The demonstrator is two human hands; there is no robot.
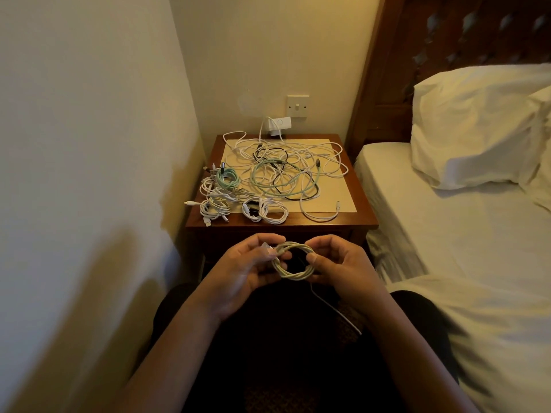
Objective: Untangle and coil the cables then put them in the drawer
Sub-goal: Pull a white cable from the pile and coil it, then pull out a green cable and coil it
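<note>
- Both hands were closed on one small pale coil [293,275], held in the air just before the body. The left hand [244,263] had its fingers curled around the left side of the coil, and the right hand [340,263] pinched the right side between thumb and fingers.
- Below the grip, a loose tail [334,310] of the same cable hung down toward the right, so in my judgement this coil was not yet finished.
- The cable looked light, thin and soft. I think it would spring open if the pinch was released, so it is best to hold it where the turns cross and to wrap the tail around the ring there. The plug ends are the stiff and more fragile parts and should not be bent.
- Beyond the grip stood the nightstand [357,220]. I could not tell if the drawer was open, because its front was dark and partly behind the hands.
- On the near left part of the top lay several finished coils [264,210].
- Farther from the grip, on a pale mat [337,186], a big tangle [283,174] of white, green and black cables waited, well apart from the hands.
- Farthest, a wall switch [297,106] was on the wall.
</note>
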